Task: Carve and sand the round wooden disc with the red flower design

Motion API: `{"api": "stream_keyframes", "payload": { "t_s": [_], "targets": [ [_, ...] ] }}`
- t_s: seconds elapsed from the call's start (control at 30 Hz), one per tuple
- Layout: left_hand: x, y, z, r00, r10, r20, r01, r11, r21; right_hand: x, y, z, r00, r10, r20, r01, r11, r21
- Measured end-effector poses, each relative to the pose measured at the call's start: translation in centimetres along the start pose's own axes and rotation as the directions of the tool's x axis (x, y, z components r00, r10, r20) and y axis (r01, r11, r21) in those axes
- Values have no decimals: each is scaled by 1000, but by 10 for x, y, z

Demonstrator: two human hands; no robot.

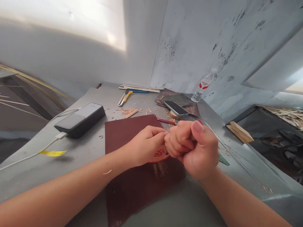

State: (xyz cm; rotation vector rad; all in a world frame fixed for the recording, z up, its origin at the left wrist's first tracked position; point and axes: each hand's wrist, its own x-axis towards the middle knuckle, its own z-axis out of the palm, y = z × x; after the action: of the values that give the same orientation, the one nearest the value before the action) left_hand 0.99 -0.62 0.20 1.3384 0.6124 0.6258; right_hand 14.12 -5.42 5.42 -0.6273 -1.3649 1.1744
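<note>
Over the dark red mat [127, 189], my left hand [146, 145] is closed on a flat piece with a red edge and a red flower-like pattern [159, 153]. Most of that piece is hidden under the fingers. My right hand [193, 148] is curled into a fist against the piece's right side, touching the left fingertips. A small dark tip shows below its fingers, and a bit of red [200, 122] shows behind the thumb; what the fist grips is mostly covered. Pale dust lies on the mat just below the piece.
A power bank [80, 118] with white cables lies at left. Behind the mat are a yellow utility knife [125, 97], wood shavings [129, 112], thin strips [140, 88] and a phone [175, 107]. A water bottle [204, 85] stands near the wall. Thin wires [233, 149] lie at right.
</note>
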Motion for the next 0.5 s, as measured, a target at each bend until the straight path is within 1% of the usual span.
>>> {"api": "stream_keyframes", "payload": {
  "t_s": [0.1,0.13,0.17,0.2,0.33,0.43,0.5],
  "targets": [
    [0,1,-1,1000,-2,-2,2,1000,6,1,-9,0,1000,3,-21,-2,1000,17],
    [0,1,-1,1000,1,4,-1,1000,3,2,-12,0,998,-4,-59,6,1000,27],
    [0,1,-1,1000,6,9,-6,1000,-1,3,-13,1,998,-1,-70,3,1000,26],
    [0,0,-1,1000,11,12,-11,1000,-5,3,-13,1,999,1,-53,0,999,35],
    [1,-2,0,1000,15,7,-15,1000,-7,3,-9,4,996,70,-54,-69,997,25],
    [1,-2,0,1000,15,14,-15,1000,-13,2,-7,4,997,62,-44,-61,998,11],
    [1,-2,0,1000,11,20,-11,1000,-15,1,-6,2,997,39,-63,-39,999,7]
  ]
}}
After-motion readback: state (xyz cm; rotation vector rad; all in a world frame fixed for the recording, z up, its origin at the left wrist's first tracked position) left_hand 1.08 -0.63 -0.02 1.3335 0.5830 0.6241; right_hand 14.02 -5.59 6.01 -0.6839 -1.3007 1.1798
